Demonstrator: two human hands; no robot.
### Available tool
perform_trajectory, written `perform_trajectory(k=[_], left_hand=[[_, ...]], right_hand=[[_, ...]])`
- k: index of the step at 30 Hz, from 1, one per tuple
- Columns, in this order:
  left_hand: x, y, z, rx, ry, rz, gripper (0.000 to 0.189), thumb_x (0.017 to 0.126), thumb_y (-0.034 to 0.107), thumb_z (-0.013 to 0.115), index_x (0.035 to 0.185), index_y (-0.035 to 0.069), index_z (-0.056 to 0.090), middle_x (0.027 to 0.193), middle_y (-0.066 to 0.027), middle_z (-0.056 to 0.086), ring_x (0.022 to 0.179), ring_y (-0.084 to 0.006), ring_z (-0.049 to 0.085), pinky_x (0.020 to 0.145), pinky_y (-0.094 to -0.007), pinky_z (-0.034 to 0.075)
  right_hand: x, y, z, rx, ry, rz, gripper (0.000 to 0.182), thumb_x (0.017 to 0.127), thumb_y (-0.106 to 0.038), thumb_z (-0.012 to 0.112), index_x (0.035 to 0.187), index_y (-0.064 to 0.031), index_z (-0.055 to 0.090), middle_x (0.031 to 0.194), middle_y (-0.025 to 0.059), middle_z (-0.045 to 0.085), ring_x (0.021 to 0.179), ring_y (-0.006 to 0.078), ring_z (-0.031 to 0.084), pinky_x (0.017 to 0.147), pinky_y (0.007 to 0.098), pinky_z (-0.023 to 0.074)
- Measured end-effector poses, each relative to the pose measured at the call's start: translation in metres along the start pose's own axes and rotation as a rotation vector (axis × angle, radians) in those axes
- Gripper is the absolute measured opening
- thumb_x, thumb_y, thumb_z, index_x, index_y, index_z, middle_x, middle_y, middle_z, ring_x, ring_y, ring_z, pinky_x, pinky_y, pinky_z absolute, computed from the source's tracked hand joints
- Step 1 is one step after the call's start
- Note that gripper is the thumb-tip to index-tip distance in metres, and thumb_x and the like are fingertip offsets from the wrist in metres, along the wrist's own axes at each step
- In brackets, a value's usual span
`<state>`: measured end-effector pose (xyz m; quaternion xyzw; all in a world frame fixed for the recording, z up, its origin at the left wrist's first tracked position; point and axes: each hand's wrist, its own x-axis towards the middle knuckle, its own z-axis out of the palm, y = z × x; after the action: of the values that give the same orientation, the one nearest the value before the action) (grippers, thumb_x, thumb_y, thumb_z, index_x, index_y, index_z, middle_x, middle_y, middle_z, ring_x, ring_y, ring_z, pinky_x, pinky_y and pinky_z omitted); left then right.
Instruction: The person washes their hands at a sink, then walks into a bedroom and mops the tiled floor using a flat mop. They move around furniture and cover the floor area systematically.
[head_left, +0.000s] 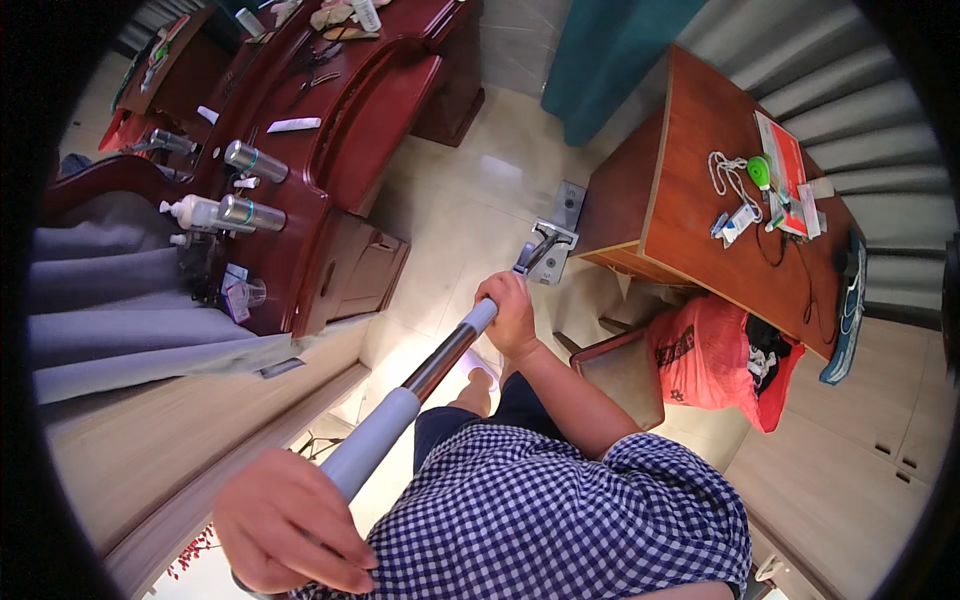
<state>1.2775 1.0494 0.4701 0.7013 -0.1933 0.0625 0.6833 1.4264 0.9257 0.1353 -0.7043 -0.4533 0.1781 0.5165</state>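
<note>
A flat mop with a grey plate head (550, 268) stands on the pale tiled floor, its head against the side of a brown desk. From there its grey and chrome handle (439, 365) slants down towards my body. My right hand (511, 311) is closed around the lower part of this pole. Close to the camera, my left hand (289, 525) is wrapped over the upper grey grip (375, 431), covering the handle's end. Below the pole, a foot in a pale slipper (480, 369) shows on the floor.
Left is a dark red dressing table (300, 161) with a mirror, metal bottles (255, 160) and a white tube (294, 124). The brown desk (690, 225) at right holds a white cord (726, 169). A stool (619, 382) and a red bag (697, 360) stand beside it.
</note>
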Motion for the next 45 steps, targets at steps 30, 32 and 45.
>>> perform_trajectory(k=[30, 32, 45], left_hand=[[0.014, 0.017, -0.022, 0.069, 0.014, 0.141, 0.028, 0.08, 0.026, 0.072, 0.062, 0.013, 0.055, 0.06, 0.0021, 0.059, 0.054, -0.0088, 0.059, 0.054, -0.0191, 0.043], [0.028, 0.004, -0.04, 0.029, -0.042, 0.113, 0.028, 0.079, 0.026, 0.072, 0.061, 0.013, 0.055, 0.06, 0.0013, 0.059, 0.053, -0.01, 0.058, 0.054, -0.0189, 0.042], [0.119, -0.048, -0.14, -0.129, -0.42, 0.19, 0.027, 0.077, 0.028, 0.074, 0.063, 0.013, 0.057, 0.062, 0.0018, 0.059, 0.052, -0.0085, 0.055, 0.048, -0.0205, 0.041]], right_hand=[[0.049, -0.028, 0.04, 0.102, -0.047, -0.005, 0.015, 0.066, 0.002, 0.06, 0.074, -0.0092, 0.054, 0.076, 0.01, 0.054, 0.079, 0.0321, 0.052, 0.071, 0.0387, 0.0414], [0.068, -0.006, 0.037, 0.066, 0.101, -0.004, 0.014, 0.066, 0.002, 0.06, 0.074, -0.0085, 0.053, 0.076, 0.0105, 0.053, 0.078, 0.0324, 0.052, 0.072, 0.0387, 0.0415], [0.155, 0.036, 0.032, 0.067, 0.706, 0.17, 0.009, 0.07, -0.004, 0.059, 0.075, -0.0081, 0.053, 0.079, 0.0084, 0.052, 0.082, 0.0282, 0.05, 0.076, 0.0369, 0.039]])
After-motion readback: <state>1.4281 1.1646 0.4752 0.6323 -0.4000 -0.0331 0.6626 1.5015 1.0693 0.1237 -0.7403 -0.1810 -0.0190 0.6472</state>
